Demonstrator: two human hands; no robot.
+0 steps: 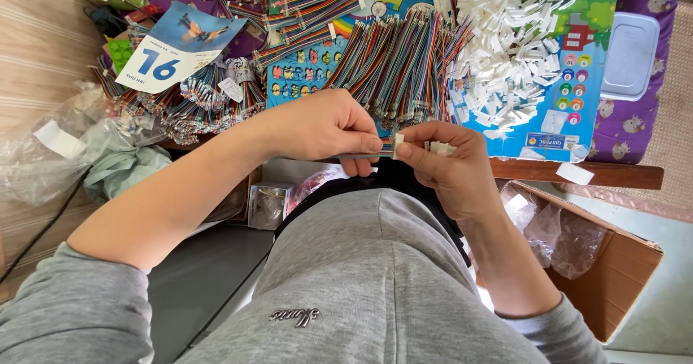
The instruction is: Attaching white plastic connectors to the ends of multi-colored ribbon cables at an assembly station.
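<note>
Over cluttered low table (577,172), hands (390,144) pinching ribbon wire (364,154), white connector (398,146)

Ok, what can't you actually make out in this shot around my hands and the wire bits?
Head view only:
- Wire end at the white connector: hidden by left hand and right hand fingertips.
- Spare connectors in the right palm: count hidden by curled fingers.
- Cardboard box contents: blocked by crumpled plastic and the forearm.
- Clear lidded tub: contents unreadable.
</note>
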